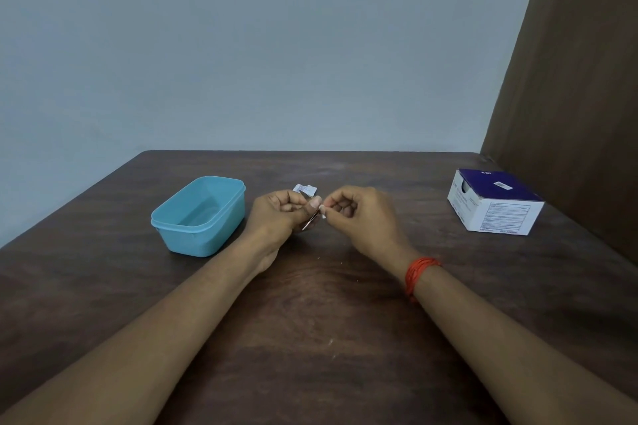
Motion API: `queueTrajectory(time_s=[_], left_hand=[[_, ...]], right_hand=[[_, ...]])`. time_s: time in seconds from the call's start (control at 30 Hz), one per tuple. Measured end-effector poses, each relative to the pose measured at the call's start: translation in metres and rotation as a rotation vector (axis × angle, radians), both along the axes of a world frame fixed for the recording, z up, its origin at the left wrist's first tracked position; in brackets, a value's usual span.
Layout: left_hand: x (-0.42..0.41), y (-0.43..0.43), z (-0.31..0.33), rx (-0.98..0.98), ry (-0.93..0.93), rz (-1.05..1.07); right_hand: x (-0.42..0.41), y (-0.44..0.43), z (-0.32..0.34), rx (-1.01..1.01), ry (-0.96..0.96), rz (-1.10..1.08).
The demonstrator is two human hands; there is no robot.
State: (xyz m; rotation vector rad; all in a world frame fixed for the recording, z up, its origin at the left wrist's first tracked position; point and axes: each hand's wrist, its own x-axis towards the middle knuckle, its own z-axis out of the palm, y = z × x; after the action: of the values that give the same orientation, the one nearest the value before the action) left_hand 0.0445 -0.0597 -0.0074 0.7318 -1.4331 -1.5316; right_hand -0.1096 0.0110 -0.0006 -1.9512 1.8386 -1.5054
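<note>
Both my hands meet above the middle of the dark wooden table [310,321]. My left hand [276,214] grips a thin metal tool, probably tweezers [309,221], its tip slanting down between the hands. My right hand [359,214] pinches a tiny white piece [322,209] between thumb and forefinger, right at the tool. What the piece is cannot be told. Behind the hands a small torn white wrapper [305,188] lies on the table.
A light-blue plastic tub [193,238], with nothing visible inside, stands to the left of my hands. A white and dark-blue cardboard box [493,214] sits at the right, near a brown panel [580,114]. A grey wall rises behind the table. An orange thread band circles my right wrist.
</note>
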Motion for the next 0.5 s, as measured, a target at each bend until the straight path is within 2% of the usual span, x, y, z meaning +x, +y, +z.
queueTrajectory(time_s=[0.1,0.3,0.5], left_hand=[[0.0,0.003,0.002,0.028,0.007,-0.051],[0.0,0.004,0.006,0.085,0.049,-0.015],[0.004,0.002,0.009,0.114,0.066,-0.014]], right_hand=[[-0.003,-0.001,0.0,-0.027,-0.031,-0.039],[0.004,0.003,-0.002,0.017,-0.045,0.122],[-0.008,0.0,0.008,0.002,-0.353,0.008]])
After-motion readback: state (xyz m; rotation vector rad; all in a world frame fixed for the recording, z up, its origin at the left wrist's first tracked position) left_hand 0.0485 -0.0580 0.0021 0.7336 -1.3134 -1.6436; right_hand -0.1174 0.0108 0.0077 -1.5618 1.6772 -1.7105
